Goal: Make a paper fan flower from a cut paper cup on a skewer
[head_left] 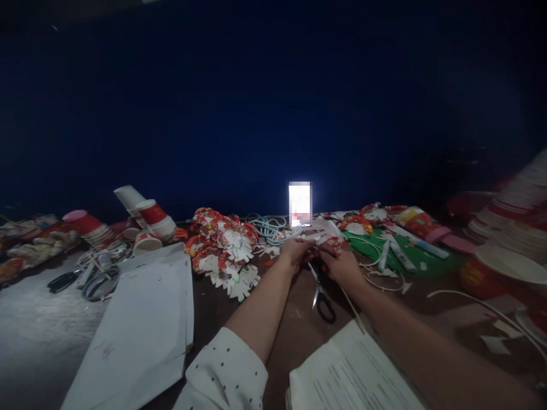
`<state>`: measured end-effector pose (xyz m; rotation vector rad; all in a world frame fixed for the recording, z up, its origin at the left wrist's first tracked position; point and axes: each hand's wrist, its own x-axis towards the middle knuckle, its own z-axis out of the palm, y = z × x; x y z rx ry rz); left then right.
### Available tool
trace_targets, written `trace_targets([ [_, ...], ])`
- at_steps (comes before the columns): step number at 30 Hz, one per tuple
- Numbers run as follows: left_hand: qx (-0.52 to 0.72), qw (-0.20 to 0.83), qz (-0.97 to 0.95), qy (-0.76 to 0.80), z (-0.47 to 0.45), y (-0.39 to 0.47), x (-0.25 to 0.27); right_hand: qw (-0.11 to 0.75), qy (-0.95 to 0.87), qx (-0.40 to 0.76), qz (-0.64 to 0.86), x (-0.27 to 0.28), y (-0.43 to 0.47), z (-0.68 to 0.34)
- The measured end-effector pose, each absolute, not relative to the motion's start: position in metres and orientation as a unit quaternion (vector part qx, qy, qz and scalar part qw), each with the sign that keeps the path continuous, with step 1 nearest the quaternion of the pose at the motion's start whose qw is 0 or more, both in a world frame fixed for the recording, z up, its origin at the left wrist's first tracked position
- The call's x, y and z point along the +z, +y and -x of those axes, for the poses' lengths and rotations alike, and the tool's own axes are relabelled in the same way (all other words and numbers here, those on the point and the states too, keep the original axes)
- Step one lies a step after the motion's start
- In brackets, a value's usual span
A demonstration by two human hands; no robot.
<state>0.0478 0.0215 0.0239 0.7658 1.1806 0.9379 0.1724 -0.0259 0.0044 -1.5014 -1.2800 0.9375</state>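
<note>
My left hand [294,253] and my right hand [341,265] meet over the brown table, their fingertips close together. Both look pinched closed, but what lies between the fingers is too small and dark to make out. A red-and-white paper piece [337,242] shows just behind the right fingers; I cannot tell whether it is held. Below the hands lies a pair of scissors [325,309] with black handles, its blades partly apart. A pale cord [352,306] runs beside my right forearm, its upper end hidden.
Left are white sheets [141,319], crumpled red-and-white paper cutouts [231,256], paper cups [156,213] and black-handled scissors [64,281]. A lit screen [299,202] stands behind. Right are a green sheet [363,245], glue tubes [401,254] and stacked cups [508,228]. A printed booklet [350,370] lies in front.
</note>
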Motion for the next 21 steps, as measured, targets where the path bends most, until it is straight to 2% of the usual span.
trace_targets([
  [8, 0.431, 0.706, -0.274, 0.491, -0.053, 0.015, 0.027, 0.501, -0.476, 0.421, 0.587, 0.007, -0.031, -0.165],
  [21, 0.478, 0.657, -0.336, 0.476, -0.056, 0.017, 0.014, 0.417, -0.628, 0.208, 0.623, -0.010, -0.032, -0.166],
])
